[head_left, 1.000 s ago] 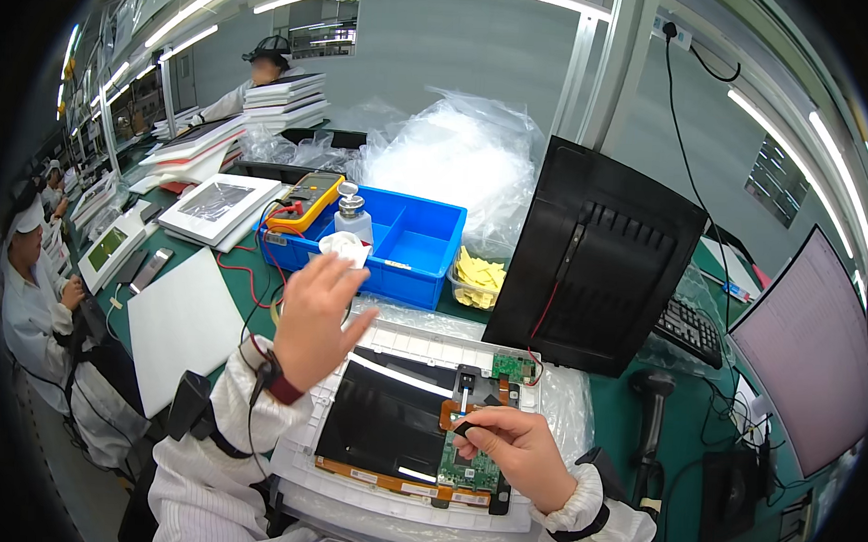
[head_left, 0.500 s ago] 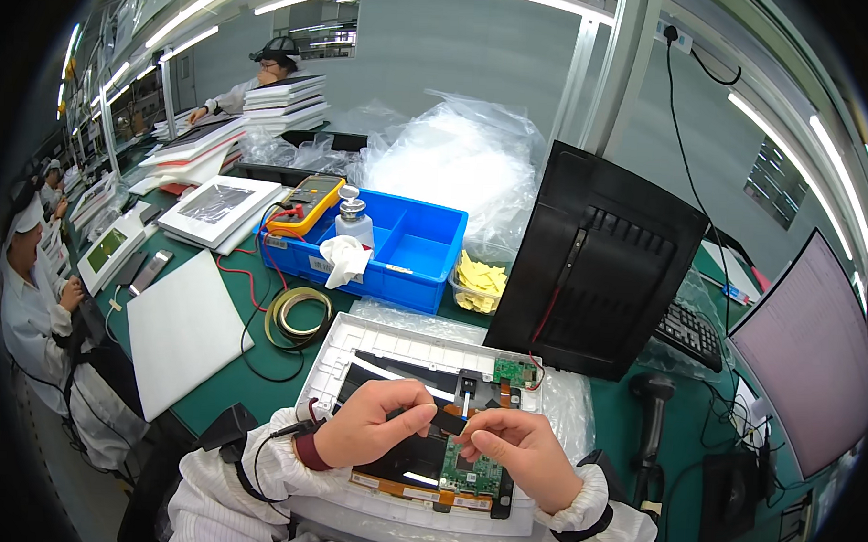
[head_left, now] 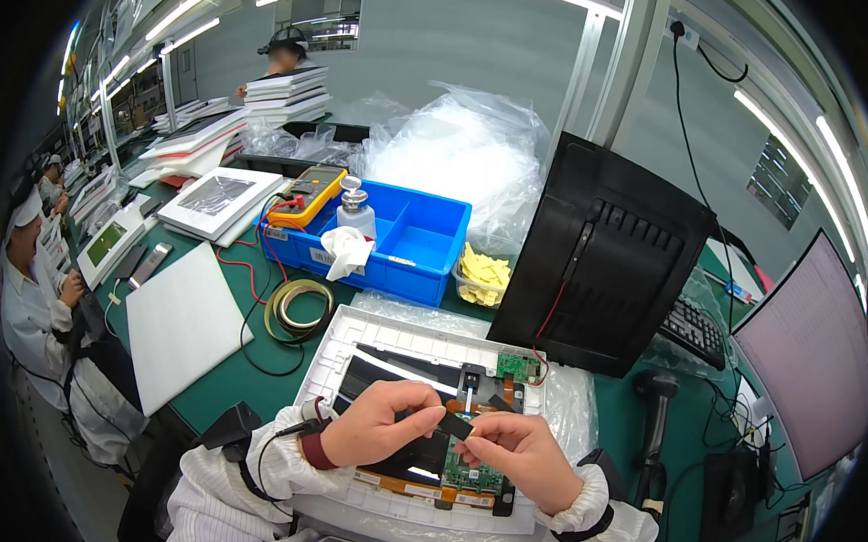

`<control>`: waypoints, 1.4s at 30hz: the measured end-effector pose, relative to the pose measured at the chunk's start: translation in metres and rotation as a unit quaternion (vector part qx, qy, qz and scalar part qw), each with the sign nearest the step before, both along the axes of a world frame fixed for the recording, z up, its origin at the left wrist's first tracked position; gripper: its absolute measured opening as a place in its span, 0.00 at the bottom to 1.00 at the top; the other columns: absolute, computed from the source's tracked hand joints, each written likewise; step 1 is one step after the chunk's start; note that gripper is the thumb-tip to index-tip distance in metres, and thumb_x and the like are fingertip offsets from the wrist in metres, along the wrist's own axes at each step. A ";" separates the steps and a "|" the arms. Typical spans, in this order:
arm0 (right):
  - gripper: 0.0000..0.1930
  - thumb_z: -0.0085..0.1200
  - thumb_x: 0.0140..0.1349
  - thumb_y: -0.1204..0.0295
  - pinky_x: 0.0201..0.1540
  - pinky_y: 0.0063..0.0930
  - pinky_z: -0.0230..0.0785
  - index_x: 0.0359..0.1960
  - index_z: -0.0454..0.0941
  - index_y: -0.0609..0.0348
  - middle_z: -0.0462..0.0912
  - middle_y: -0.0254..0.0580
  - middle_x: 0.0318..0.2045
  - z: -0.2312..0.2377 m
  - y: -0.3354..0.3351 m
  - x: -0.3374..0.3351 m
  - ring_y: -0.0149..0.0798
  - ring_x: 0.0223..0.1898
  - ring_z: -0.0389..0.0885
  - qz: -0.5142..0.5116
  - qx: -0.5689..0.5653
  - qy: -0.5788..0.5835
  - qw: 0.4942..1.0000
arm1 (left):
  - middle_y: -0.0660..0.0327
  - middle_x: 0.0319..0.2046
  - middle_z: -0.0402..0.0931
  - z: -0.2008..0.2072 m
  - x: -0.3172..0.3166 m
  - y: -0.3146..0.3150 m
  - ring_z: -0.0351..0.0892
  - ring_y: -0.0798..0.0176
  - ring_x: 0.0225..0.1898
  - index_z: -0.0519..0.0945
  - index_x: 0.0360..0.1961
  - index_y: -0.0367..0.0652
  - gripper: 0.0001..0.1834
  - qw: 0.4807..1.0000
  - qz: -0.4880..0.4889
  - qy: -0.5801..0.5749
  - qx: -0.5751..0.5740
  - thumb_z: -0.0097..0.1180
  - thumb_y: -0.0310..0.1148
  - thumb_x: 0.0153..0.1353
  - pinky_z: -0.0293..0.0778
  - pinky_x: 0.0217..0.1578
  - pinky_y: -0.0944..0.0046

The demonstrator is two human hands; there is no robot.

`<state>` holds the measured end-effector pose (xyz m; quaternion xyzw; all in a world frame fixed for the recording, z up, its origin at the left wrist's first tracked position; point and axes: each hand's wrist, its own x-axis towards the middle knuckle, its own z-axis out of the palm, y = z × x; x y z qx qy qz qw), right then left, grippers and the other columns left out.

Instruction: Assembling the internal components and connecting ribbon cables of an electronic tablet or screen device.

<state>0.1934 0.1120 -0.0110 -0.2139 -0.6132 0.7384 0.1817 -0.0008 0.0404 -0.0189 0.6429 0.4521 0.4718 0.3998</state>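
My left hand [head_left: 379, 426] pinches one end of a small black strip [head_left: 456, 426], which looks like adhesive tape. At its other end, where a thin yellowish edge shows, the thumb and forefinger of my right hand [head_left: 525, 454] are closed. Both hands hover over an opened white-framed display unit [head_left: 336, 349] lying on the bench. Inside it are a dark panel, a green circuit board [head_left: 473, 475], a smaller green board [head_left: 518, 367] at the upper right and orange-brown flex strips [head_left: 423, 489]. My hands and forearms hide part of the unit.
Beyond the unit stand a blue divided bin [head_left: 418, 242], a yellow multimeter [head_left: 314, 194], a pump bottle [head_left: 356, 215] and a tub of yellow pieces [head_left: 483, 276]. Tape rolls [head_left: 297, 309] lie left. A black panel [head_left: 602, 258], scanner [head_left: 652, 422] and monitor [head_left: 814, 351] are right. Co-workers sit left.
The black strip has tilted, its right end now lower, and my right fingers have closed at that end. The co-worker at the back has shifted behind the stacked units.
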 end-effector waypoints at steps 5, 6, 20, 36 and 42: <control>0.08 0.50 0.57 0.75 0.36 0.16 0.67 0.34 0.75 0.69 0.76 0.39 0.31 -0.007 -0.003 -0.002 0.26 0.32 0.74 -0.029 0.023 0.021 0.999 | 0.59 0.22 0.72 0.002 0.018 0.001 0.71 0.58 0.27 0.74 0.26 0.38 0.07 0.953 0.197 0.140 0.184 0.58 0.27 0.46 0.68 0.31 0.63; 0.08 0.50 0.57 0.75 0.36 0.16 0.67 0.34 0.75 0.69 0.76 0.39 0.31 -0.008 -0.004 -0.003 0.26 0.32 0.74 -0.030 0.023 0.021 0.999 | 0.58 0.24 0.74 0.003 0.016 0.000 0.73 0.53 0.31 0.75 0.26 0.39 0.10 0.950 0.169 0.157 0.210 0.61 0.26 0.41 0.68 0.35 0.60; 0.05 0.52 0.52 0.79 0.33 0.16 0.70 0.29 0.76 0.69 0.77 0.41 0.29 -0.018 -0.008 -0.009 0.27 0.30 0.76 -0.107 0.181 0.029 0.977 | 0.58 0.22 0.74 -0.004 0.017 -0.001 0.73 0.59 0.28 0.77 0.23 0.38 0.05 0.967 0.129 0.122 0.184 0.58 0.21 0.41 0.69 0.30 0.65; 0.05 0.52 0.53 0.79 0.34 0.16 0.67 0.31 0.75 0.68 0.78 0.40 0.28 -0.001 0.004 0.001 0.27 0.30 0.76 -0.131 0.028 -0.009 0.991 | 0.61 0.24 0.76 0.002 -0.006 0.000 0.73 0.72 0.26 0.78 0.26 0.35 0.05 0.989 0.145 0.011 0.024 0.56 0.26 0.51 0.68 0.27 0.73; 0.03 0.50 0.52 0.80 0.31 0.18 0.67 0.26 0.75 0.68 0.77 0.40 0.23 0.020 0.024 -0.002 0.28 0.25 0.75 -0.218 0.113 0.007 0.969 | 0.68 0.20 0.74 0.002 -0.037 0.005 0.68 0.81 0.19 0.78 0.28 0.34 0.07 0.975 0.216 -0.046 0.016 0.55 0.28 0.52 0.60 0.18 0.80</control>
